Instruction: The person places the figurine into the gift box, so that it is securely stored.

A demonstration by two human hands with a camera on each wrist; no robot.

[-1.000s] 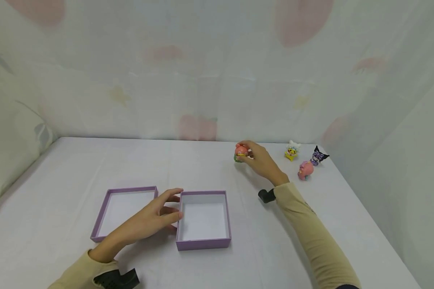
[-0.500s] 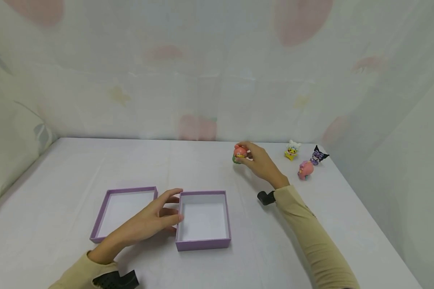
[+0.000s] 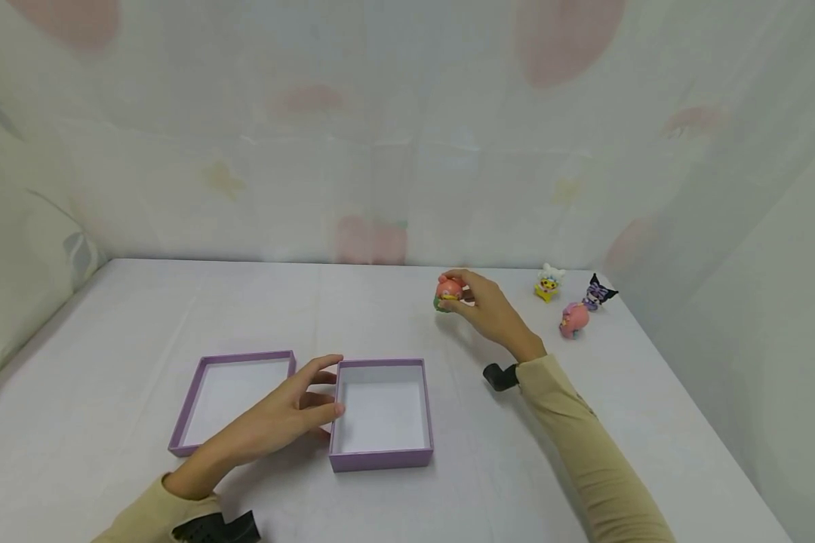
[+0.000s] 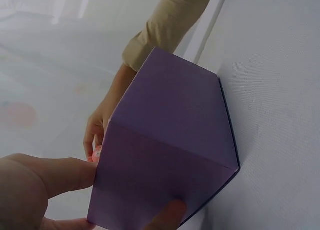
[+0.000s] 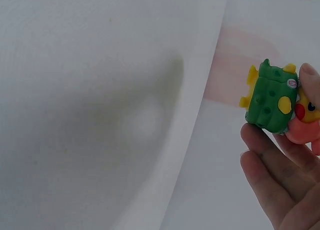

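Head view: a person in tan sleeves works at a white-covered table [image 3: 143, 302]. The right hand [image 3: 487, 305] reaches to the far side and pinches a small toy figure [image 3: 447, 292], pink-headed with a green body, between fingertips and thumb, just above the cloth. Three more figurines stand farther right near the table's corner: a white-and-yellow one [image 3: 548, 283], a dark purple one [image 3: 598, 292] and a pink one [image 3: 573, 319]. Near the front edge, two shallow purple trays with white insides sit side by side. The left hand [image 3: 278, 418] lies between them, fingers fairly straight, fingertips against the left wall of the right-hand tray [image 3: 381, 457]; the left-hand tray [image 3: 189, 396] is partly covered by the palm. The held figure is well apart from both trays and from the left hand.

Left wrist view: the purple tray wall [image 4: 165, 155] fills the frame, the thumb [image 4: 45, 177] and a fingertip pressed to its near corner. Beyond it, the right hand [image 4: 107, 122] appears with a sliver of the pink toy.

Right wrist view: the figure [image 5: 280, 102], green spiked body and pink face, is clamped at the fingertips [image 5: 257, 142] against the pale backdrop.
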